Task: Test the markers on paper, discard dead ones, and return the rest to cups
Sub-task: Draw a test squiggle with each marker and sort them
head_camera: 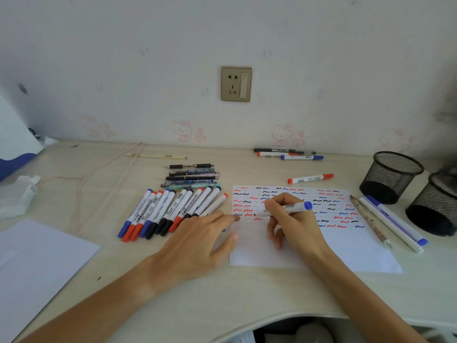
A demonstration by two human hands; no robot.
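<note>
right hand (288,214): wrapped around a blue-capped marker (284,209), cap parked on the back end, tip down on the test sheet (346,253) near its left edge, right where the squiggle rows run out

left hand (197,240): holding nothing, flat and loose, fingertips pinning the sheet's left edge so it doesn't slide

step: pretty clearly the scribble test on this one marker. sheet's already packed with red, blue and black squiggles up top, lower half blank

untested pile?: a fanned row of markers (170,211) just left of the sheet, mid-tabletop, with a stack of darker pens (191,178) behind it. can't say for sure which are done

others: one red marker (310,178) lying alone just past the sheet's far edge, a few more (288,153) back by the wall, some pens (388,222) along the sheet's right edge

cups: two black mesh cups (392,175) at the right edge of the tabletop, both look empty from here

next move imo: check whether the stroke leaves real ink. if it does, move the cap onto the tip and it goes toward a cup on the right, if not, it's a discard. no bin visible, so no idea where dead ones go
</note>
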